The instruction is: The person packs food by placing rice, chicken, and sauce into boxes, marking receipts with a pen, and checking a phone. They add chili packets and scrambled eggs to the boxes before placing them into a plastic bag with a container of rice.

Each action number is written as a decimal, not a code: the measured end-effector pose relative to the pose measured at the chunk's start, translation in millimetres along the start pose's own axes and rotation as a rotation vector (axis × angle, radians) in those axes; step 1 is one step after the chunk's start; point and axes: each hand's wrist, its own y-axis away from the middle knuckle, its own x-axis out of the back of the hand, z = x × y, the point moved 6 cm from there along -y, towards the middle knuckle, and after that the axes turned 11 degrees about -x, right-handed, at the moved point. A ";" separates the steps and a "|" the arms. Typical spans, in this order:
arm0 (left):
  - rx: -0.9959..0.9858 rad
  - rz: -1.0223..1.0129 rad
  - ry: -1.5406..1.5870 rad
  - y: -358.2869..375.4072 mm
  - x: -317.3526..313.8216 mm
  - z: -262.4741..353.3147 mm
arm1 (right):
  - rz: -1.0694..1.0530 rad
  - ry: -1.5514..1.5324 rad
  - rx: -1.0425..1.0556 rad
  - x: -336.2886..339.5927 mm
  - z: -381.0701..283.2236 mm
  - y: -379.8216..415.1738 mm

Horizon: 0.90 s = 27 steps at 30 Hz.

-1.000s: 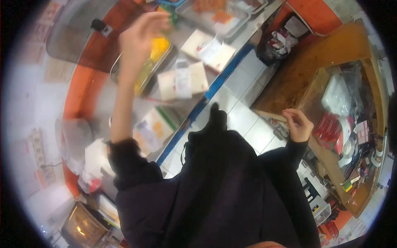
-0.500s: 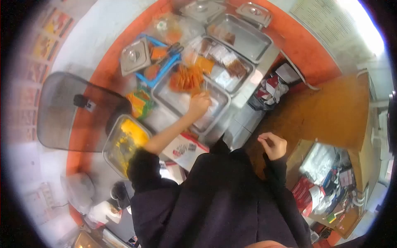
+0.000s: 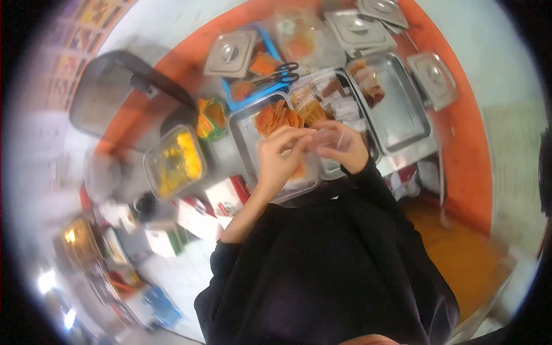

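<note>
My left hand (image 3: pixel 280 158) and my right hand (image 3: pixel 348 148) meet above the near end of a metal tray (image 3: pixel 244 138). Between them is a small clear plastic packet (image 3: pixel 330 140), blurred, with its contents hard to make out. The left fingers pinch at its left edge, while the right thumb and fingers curl round the other side. Just beyond my hands, a pile of flat orange-brown packets (image 3: pixel 279 117) fills the far part of the tray. A second tray of packets (image 3: pixel 345 106) lies beside it, partly behind my right hand.
Scissors (image 3: pixel 286 73) lie over a blue tray (image 3: pixel 267 43) with a metal lid (image 3: pixel 231 53) on it. To the right stands another metal tray (image 3: pixel 399 109); more lids (image 3: pixel 359 31) are behind. A container of yellow food (image 3: pixel 187 155) and a green-orange bag (image 3: pixel 211 119) sit left.
My left hand has lifted from the tray, and my right hand has come in from the right to meet it at the plastic packet. The camera view has turned.
</note>
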 end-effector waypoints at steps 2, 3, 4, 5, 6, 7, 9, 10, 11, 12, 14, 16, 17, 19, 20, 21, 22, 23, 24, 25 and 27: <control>0.142 0.197 0.052 -2.3 -10.9 -5.5 | -0.091 0.056 -0.087 26.2 -15.7 -8.8; 0.265 0.280 -0.010 -4.2 -15.0 -3.7 | -0.121 0.090 -0.150 38.0 -20.5 -9.5; 0.288 0.327 -0.024 -5.4 -25.4 -5.0 | -0.167 0.102 -0.176 46.4 -27.1 -6.8; 0.242 0.403 -0.040 -9.9 -34.4 -7.4 | -0.146 0.237 -0.065 55.8 -42.8 -6.6; 0.187 0.473 -0.061 -16.7 -41.0 -6.4 | -0.124 0.366 0.060 65.3 -58.2 -8.8; 0.254 0.440 -0.231 -23.0 -48.2 4.2 | -0.134 0.296 -0.001 78.5 -58.0 -11.7; 0.101 0.596 -0.685 -33.5 -60.8 20.7 | -0.124 0.294 -0.042 104.3 -57.9 -18.1; 0.047 0.619 -0.779 -34.7 -71.2 30.3 | -0.081 0.288 -0.073 117.3 -55.7 -22.1; -0.004 0.646 -0.877 -35.6 -81.9 39.9 | -0.039 0.322 -0.065 126.9 -54.2 -26.2; -0.052 0.678 -0.977 -36.4 -92.8 49.4 | -0.057 0.325 -0.067 128.0 -57.8 -29.0; 0.241 0.514 -0.223 -39.3 -121.6 28.5 | -0.080 0.440 -0.031 123.3 -61.8 -24.3; 0.315 0.477 -0.222 -36.1 -124.8 22.8 | -0.064 0.435 -0.047 122.8 -59.5 -24.2; 0.375 0.423 -0.213 -36.4 -125.5 17.3 | -0.090 0.536 -0.007 122.1 -61.5 -24.8; 0.384 0.429 -0.132 -35.1 -124.9 16.4 | -0.133 0.676 0.049 117.8 -65.3 -26.7; 0.396 0.429 -0.043 -33.4 -126.9 15.0 | -0.127 0.676 0.046 119.1 -67.8 -27.8; 0.394 0.419 -0.038 -31.8 -126.6 13.8 | -0.246 0.525 -0.078 117.3 -63.3 -28.6; 0.356 0.385 -0.088 -32.3 -126.4 12.9 | -0.358 0.371 -0.196 115.3 -59.4 -28.0; 0.315 0.350 -0.136 -34.0 -127.5 12.2 | -0.341 0.373 -0.190 116.0 -58.1 -27.8; 0.303 0.336 -0.127 -34.8 -131.4 8.7 | -0.389 0.236 -0.275 112.5 -49.6 -25.1; 0.242 0.349 -0.280 -36.3 -131.9 9.4 | -0.439 0.098 -0.354 107.2 -44.5 -22.7; 0.170 0.350 -0.426 -40.9 -138.2 9.2 | -0.267 0.481 -0.042 103.1 -58.9 -21.7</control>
